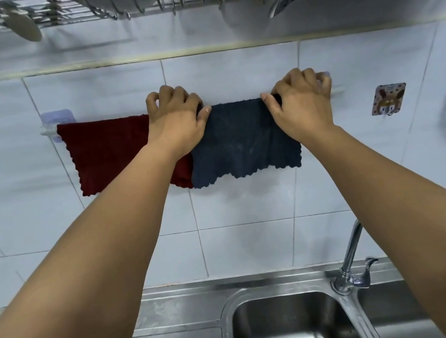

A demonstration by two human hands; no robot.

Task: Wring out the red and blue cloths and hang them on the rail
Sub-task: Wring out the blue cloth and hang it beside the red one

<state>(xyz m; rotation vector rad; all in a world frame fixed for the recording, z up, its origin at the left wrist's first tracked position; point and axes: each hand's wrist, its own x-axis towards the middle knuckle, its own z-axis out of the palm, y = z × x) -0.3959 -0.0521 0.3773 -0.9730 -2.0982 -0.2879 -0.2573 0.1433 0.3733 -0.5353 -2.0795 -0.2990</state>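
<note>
We see the red cloth (104,153) draped over the rail (47,133) on the tiled wall (229,73), with the blue cloth (240,139) hanging just beside it, their edges overlapping. Our left hand (175,118) and right hand (301,99) pinch the blue cloth's top corners at the rail, set apart. Below sit the sink (287,332) and tap (352,259).

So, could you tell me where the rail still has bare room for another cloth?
Hardly any. The rail shows only short bare stubs: one between its left bracket and the red cloth, one beyond the right hand. The blue cloth and left hand crowd the rest.
</note>
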